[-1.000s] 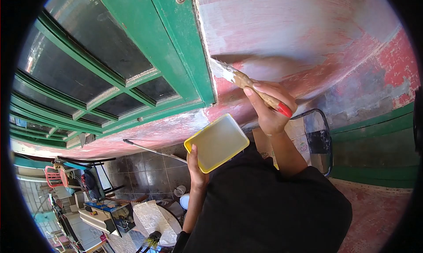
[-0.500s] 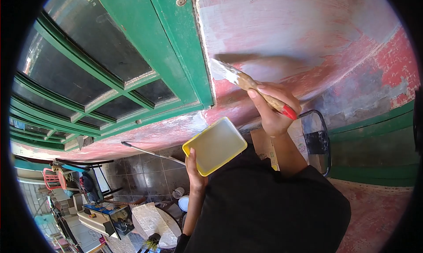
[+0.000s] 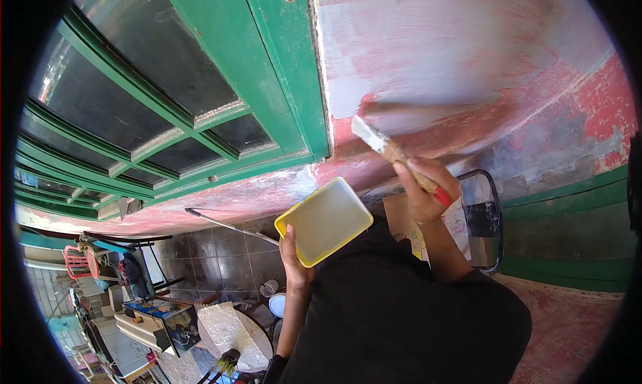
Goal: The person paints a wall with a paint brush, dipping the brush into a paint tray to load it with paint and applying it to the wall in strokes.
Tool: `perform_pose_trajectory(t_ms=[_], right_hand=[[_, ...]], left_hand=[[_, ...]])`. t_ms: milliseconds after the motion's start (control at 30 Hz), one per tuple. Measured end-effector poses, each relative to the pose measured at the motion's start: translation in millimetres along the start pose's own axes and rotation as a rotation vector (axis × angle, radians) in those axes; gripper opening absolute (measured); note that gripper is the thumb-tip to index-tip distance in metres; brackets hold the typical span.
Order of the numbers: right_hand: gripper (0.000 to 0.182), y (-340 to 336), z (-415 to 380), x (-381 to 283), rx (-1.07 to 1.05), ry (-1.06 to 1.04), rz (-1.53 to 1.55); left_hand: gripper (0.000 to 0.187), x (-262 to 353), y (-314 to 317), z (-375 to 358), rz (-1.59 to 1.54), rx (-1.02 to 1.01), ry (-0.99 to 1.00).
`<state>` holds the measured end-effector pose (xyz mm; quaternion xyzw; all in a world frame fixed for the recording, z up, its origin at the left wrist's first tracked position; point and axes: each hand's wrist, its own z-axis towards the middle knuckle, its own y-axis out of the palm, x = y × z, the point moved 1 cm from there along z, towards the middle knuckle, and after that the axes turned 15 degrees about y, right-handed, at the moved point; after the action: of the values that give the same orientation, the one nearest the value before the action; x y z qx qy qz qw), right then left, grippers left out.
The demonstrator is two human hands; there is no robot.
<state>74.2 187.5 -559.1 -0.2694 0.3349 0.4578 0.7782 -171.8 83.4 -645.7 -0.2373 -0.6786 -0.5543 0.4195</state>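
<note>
A paintbrush (image 3: 394,155) with a wooden, red-tipped handle is gripped in my right hand (image 3: 429,190). White paint coats its bristles, which point up and left, close to the wall (image 3: 428,43). That wall carries a pale, streaky coat over worn pink. Lower left, my left hand (image 3: 294,260) holds a yellow-rimmed plastic tub (image 3: 326,222) by its edge, thumb over the rim. Whitish stuff shows inside the tub. Left of the brush runs the green window frame (image 3: 294,83), its edge bordering the painted patch.
Behind the tub a long pole (image 3: 234,229) leans over dark floor tiles (image 3: 224,260). A round table (image 3: 257,337) stands at lower left, with a glass tank (image 3: 170,324) and red chair (image 3: 77,262) beyond. A black-framed chair (image 3: 491,217) is at right, near cardboard (image 3: 396,213).
My right hand has drawn the brush down and to the right, away from the window frame's edge. My left hand and the tub stay nearly in place.
</note>
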Motion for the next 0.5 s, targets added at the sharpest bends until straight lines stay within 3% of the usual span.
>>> perform_pose_trajectory(t_ms=[167, 500], right_hand=[[0.033, 19.6, -3.0, 5.9, -0.053, -0.131, 0.020], [0.027, 35.1, -3.8, 20.9, -0.050, -0.044, 0.059]], left_hand=[[0.055, 1.4, -0.9, -4.4, 0.009, 0.013, 0.002], [0.057, 8.6, 4.2, -17.2, 0.040, 0.064, 0.024]])
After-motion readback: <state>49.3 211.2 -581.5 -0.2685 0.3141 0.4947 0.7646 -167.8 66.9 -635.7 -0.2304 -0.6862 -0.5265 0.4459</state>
